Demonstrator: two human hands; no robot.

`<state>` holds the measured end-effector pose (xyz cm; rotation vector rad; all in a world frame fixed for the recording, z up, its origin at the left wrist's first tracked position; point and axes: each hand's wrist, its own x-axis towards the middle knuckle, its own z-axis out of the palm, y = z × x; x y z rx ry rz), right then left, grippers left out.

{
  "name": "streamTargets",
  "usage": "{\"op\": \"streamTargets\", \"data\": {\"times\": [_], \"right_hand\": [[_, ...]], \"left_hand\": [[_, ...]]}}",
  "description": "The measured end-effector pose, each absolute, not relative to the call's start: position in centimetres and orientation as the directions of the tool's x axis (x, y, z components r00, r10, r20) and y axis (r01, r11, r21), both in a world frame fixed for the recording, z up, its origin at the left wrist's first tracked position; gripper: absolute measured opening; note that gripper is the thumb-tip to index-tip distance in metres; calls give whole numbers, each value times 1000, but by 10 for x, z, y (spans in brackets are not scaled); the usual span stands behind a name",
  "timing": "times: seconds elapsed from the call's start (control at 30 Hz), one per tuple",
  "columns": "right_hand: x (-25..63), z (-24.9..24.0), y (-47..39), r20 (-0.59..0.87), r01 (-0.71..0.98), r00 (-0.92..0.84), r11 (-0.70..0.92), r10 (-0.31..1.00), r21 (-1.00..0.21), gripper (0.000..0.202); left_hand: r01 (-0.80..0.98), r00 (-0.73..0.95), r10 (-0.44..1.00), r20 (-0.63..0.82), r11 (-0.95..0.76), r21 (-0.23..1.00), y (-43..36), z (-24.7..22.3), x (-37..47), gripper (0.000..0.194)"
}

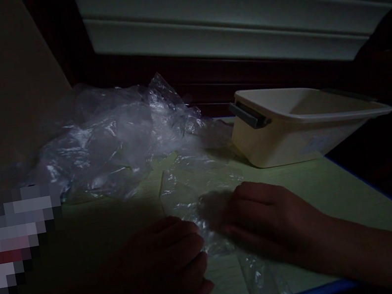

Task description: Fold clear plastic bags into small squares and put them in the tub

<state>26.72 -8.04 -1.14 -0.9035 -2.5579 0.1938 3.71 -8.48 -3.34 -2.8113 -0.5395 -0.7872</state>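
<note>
A clear plastic bag [202,216] lies flat on the light table between my two hands, one end reaching over the front edge. My left hand [177,260] is at its left side, fingers curled, in deep shadow. At the bag's right side my right hand [263,211] has its fingers bent together against the plastic, fingertips partly hidden. Behind them, a large heap of crumpled clear bags [104,137] fills the back left of the table.
An open pale plastic box [278,143] with a dark side latch stands at the back right, near the edge of the table [355,200]. Slatted panels [219,17] in a dark frame rise behind. The scene is dim; a blurred patch covers the left edge.
</note>
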Motion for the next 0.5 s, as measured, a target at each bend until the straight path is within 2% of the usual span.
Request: {"op": "streamTargets", "data": {"times": [0.13,0.23,0.3,0.4,0.43,0.47,0.5], "right_hand": [[263,-7,-81,193,523,-765,767,615,-370,18],[263,-7,-82,170,530,-758,747,630,-401,21],[263,-8,-83,184,517,-758,749,626,-414,23],[264,-8,-84,236,491,-771,788,591,-371,25],[264,-8,-84,272,477,-776,812,569,-336,26],[263,-9,-84,305,466,-779,831,548,-303,26],[262,-9,-84,335,460,-776,843,534,-280,26]], "left_hand": [[447,702,294,648,-891,-80,-86,-30,40,41],[500,696,327,640,-860,-104,-90,-33,41,38],[499,731,360,580,-862,-93,-93,-35,40,33],[492,756,411,510,-870,-27,-96,-37,40,30],[503,738,423,526,-864,-10,-95,-36,40,29],[430,770,355,529,-903,-19,-94,-35,40,29],[455,749,368,552,-890,-24,-93,-34,41,32]]}}
